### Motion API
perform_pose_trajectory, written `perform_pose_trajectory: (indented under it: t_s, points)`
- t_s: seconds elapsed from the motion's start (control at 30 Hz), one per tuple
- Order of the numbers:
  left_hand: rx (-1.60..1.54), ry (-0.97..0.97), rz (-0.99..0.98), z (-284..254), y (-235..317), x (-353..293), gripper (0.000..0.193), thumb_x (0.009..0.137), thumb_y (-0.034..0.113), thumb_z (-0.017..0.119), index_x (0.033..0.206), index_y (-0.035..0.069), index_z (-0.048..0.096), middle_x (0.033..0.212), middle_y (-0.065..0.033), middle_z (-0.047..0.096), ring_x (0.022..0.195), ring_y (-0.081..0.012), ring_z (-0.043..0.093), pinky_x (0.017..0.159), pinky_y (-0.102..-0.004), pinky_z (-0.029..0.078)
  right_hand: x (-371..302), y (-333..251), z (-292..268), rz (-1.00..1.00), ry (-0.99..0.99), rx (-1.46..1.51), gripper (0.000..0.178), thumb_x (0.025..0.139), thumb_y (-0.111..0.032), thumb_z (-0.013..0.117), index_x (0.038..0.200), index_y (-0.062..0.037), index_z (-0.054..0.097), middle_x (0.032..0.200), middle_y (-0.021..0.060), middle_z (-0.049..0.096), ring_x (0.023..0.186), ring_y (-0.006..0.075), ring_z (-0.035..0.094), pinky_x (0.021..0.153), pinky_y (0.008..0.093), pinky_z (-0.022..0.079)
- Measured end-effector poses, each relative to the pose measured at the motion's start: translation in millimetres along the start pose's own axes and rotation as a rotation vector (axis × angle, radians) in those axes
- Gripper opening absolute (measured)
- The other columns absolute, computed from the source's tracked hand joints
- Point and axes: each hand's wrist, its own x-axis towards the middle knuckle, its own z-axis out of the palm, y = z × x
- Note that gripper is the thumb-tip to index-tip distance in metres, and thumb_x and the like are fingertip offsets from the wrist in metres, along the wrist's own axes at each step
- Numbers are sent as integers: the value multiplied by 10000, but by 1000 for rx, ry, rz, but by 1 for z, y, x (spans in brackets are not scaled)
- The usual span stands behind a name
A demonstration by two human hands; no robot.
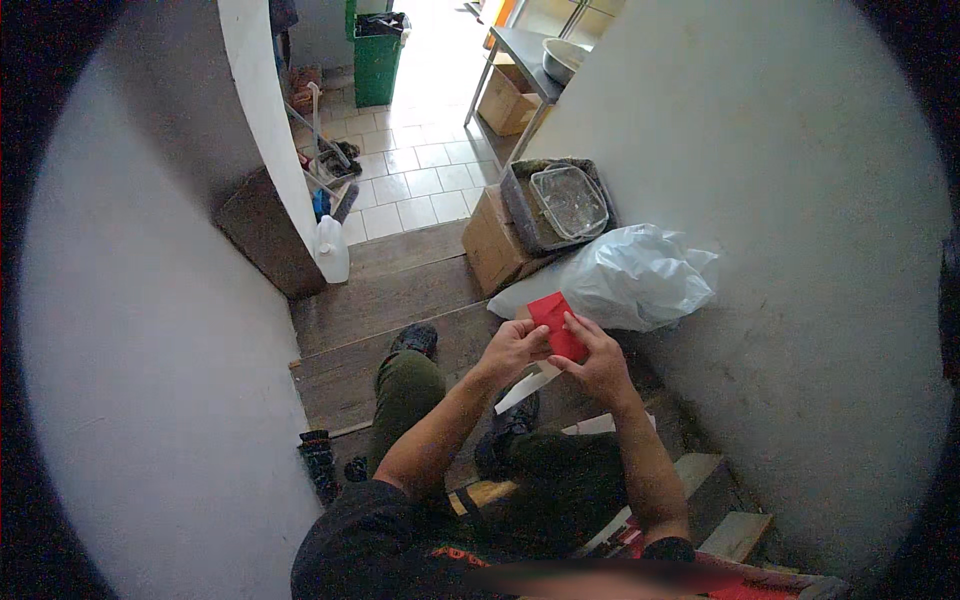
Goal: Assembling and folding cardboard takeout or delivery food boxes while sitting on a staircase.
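Both my hands hold a small red piece that looks like a paper envelope [558,322], up in front of my knees. My left hand [517,348] pinches its left edge between thumb and fingers. Along the right side, my right hand [598,362] grips it, the thumb lying on its face. Below the hands a white strip, perhaps paper [528,388], shows above my shoe; I cannot tell what it rests on. The fingers behind the red piece are hidden.
I sit on wooden stairs [350,330] between two pale walls. Just beyond my hands lie a white plastic bag [645,275], a cardboard box [497,243] and a dirty grey tub [525,215]. A white jug [332,250] stands left. Farther off are a green bin [377,70] and a metal table [522,50].
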Motion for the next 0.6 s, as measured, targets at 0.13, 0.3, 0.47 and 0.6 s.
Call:
perform_pose_trajectory:
  t_s: [0.13, 0.3, 0.47, 0.6]
  points:
    - [-86, 36, -44, 0, -1, 1, 259, 954, 218, 483, 1060, -1, 572, 957, -95, 649, 851, -201, 652, 790, -334, 527, 2, 1, 4, -48, 30, 14, 697, 692, -286, 766, 1279, -30, 490, 1256, 191, 513, 1082, 326, 562, 926, 383, 450]
    - [-148, 80, 0, 1, 3, 2, 262, 953, 224, 482, 1053, 1, 577, 950, -98, 654, 833, -197, 656, 782, -325, 526, 4, -1, 7, -47, 26, -34, 703, 690, -291, 767, 1280, -32, 486, 1266, 199, 505, 1109, 333, 547, 936, 389, 445]
    - [-129, 59, 25, 4, 8, -3, 311, 921, 264, 554, 1052, -18, 569, 945, -91, 648, 807, -184, 640, 704, -319, 527, 3, -1, 8, -94, 51, -32, 698, 694, -336, 756, 1278, -58, 494, 1276, 186, 501, 1106, 336, 547, 920, 389, 458]
    - [20, 97, 11, 6, 5, -6, 317, 924, 279, 550, 1034, -18, 577, 925, -80, 647, 782, -171, 640, 683, -299, 524, 0, 1, 10, -38, 0, -86, 690, 699, -379, 742, 1279, -95, 499, 1291, 150, 500, 1091, 332, 554, 894, 392, 475]
